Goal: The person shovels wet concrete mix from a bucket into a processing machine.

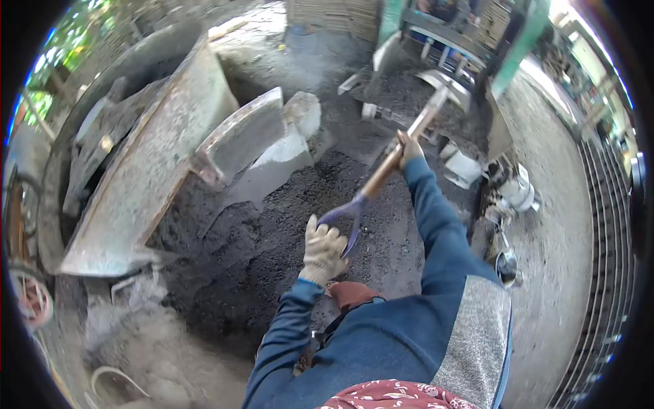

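Dark grit (293,204) covers the middle of the ground, curved slabs (255,129) off to the left. Shovel (428,114) runs diagonally over it, right hand (410,147) wrapped round the wooden shaft (383,174), gloved left hand (323,252) at the purple grip (357,204), fingers close together; can't tell if the right's are spread.

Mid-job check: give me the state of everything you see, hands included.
Left hand in pale glove: closed on the tool's grip.
Right hand: closed around the shaft.
Long tool with wooden shaft and purple forked grip: held slantwise, far end too blurred to judge.
Dark granular material: loose, spread over the ground.
Long, curved, rust-stained panel: leaning, tilted.
Green post: standing.
Silver metal pieces: grouped on the floor; whether open, cannot tell.
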A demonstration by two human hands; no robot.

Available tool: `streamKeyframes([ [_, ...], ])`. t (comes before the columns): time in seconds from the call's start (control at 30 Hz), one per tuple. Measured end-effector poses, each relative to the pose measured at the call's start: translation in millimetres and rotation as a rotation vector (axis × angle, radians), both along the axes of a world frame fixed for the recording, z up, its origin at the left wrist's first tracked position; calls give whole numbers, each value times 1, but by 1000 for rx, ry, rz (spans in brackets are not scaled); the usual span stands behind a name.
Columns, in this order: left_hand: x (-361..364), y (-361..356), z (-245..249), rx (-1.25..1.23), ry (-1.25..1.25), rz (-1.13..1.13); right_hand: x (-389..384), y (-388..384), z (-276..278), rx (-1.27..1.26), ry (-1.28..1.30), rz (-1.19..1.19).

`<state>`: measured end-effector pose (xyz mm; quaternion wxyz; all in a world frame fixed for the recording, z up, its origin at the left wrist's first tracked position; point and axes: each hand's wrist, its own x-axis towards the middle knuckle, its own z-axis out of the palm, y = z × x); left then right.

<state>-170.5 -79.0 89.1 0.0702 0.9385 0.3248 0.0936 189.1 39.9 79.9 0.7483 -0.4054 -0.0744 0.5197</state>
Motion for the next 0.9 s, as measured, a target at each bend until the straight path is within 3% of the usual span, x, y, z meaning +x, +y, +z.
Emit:
streamKeyframes([
  [0.03,-19,-13,-11,-84,52,57,-21,-17,-3,-5,99,35],
  [0.1,-71,-50,-25,-89,-79,121,-76,-62,6,105,70,150],
  [0.2,-161,-121,-10,-232,-414,225,-155,-112,-2,131,21,329],
  [0.27,-217,-166,18,-445,-700,274,-213,-139,8,-16,69,330],
  [0.3,-242,-201,23,-436,-792,447,-242,-156,14,-82,84,317],
  [0.33,-264,-221,38,-440,-840,457,-264,-163,6,-159,141,347],
  [0.37,-283,-238,64,-480,-838,461,-292,-177,16,-161,201,383],
  [0.43,-301,-274,104,-169,-836,474,-338,-191,10,-179,356,492],
  [0.5,-302,-293,147,-26,-783,544,-380,-189,-12,-219,512,597],
  [0.57,-293,-299,184,234,-685,613,-424,-190,-6,-287,604,672],
  [0.7,-272,-296,254,503,-375,702,-488,-177,24,-421,900,781],
  [0.9,-243,-239,313,669,-215,833,-535,-111,71,-348,892,975],
])
